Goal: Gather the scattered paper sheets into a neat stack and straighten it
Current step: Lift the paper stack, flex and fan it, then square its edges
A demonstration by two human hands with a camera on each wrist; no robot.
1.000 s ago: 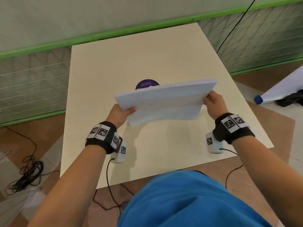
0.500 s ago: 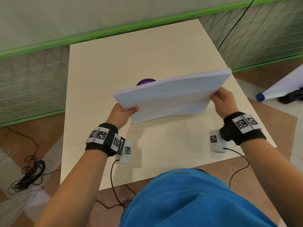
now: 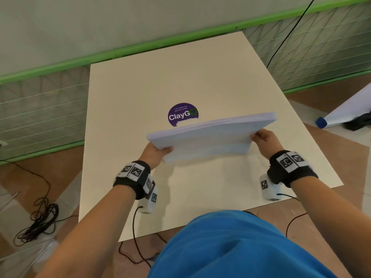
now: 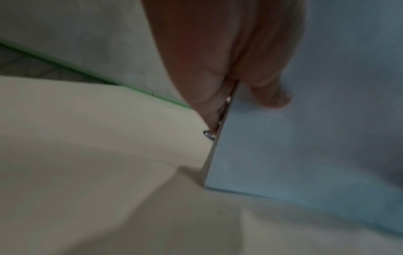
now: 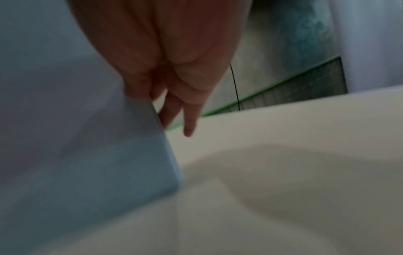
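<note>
Pale paper, already gathered: the stack [image 3: 210,135] stands tilted on its lower edge between the hands, left hand [image 3: 155,152] and right hand [image 3: 265,138] each grasping an end. Remaining, probably, squaring and laying flat.

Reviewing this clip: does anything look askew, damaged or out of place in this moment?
Nothing is damaged or spilled. The paper stack is held on edge between the left hand and right hand, tilted, its right end higher. Its upper edge looks slightly uneven, so it is not fully squared. The purple sticker lies flat on the table.
</note>
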